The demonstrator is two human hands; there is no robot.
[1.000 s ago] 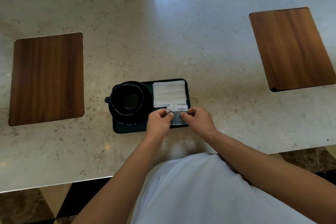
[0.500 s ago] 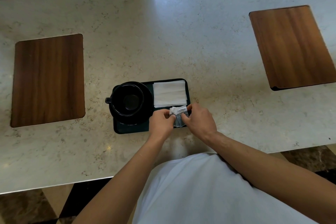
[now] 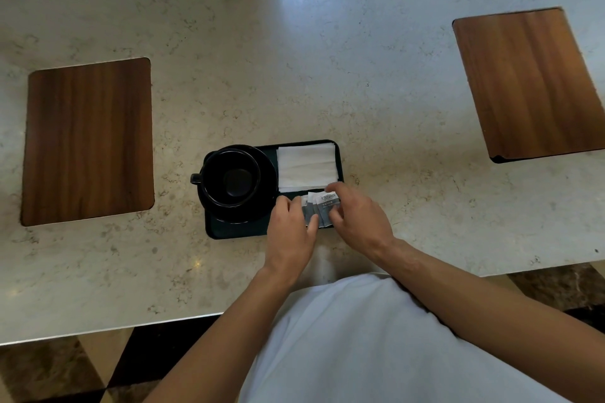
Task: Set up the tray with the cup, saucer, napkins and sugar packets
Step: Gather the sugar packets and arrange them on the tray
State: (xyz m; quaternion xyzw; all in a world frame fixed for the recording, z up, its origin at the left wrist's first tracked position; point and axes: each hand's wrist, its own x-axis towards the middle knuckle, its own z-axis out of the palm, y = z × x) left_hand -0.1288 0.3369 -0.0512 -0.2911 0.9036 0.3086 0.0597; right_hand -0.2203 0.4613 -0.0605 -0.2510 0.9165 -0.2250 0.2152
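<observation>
Sugar packets (image 3: 322,209) are what I am handling now, fanned out between my two hands at the near right corner of the dark tray (image 3: 235,231). My left hand (image 3: 292,228) grips the left side of the small stack, thumb curled against its lower edge. My right hand (image 3: 357,216) pinches the right side, fingertips on the topmost printed packet. Just beyond my right fingers lie the white napkins (image 3: 307,167), flat in the far right part of the tray. To the left of my left hand sits the black cup (image 3: 231,177) on its black saucer (image 3: 266,183), handle pointing away from my hands. I judge this to be the last step: the cup, saucer and napkins look placed, and only the packets need settling. Next I should square them, lay them flat just below the napkins, and let go without nudging the saucer.
</observation>
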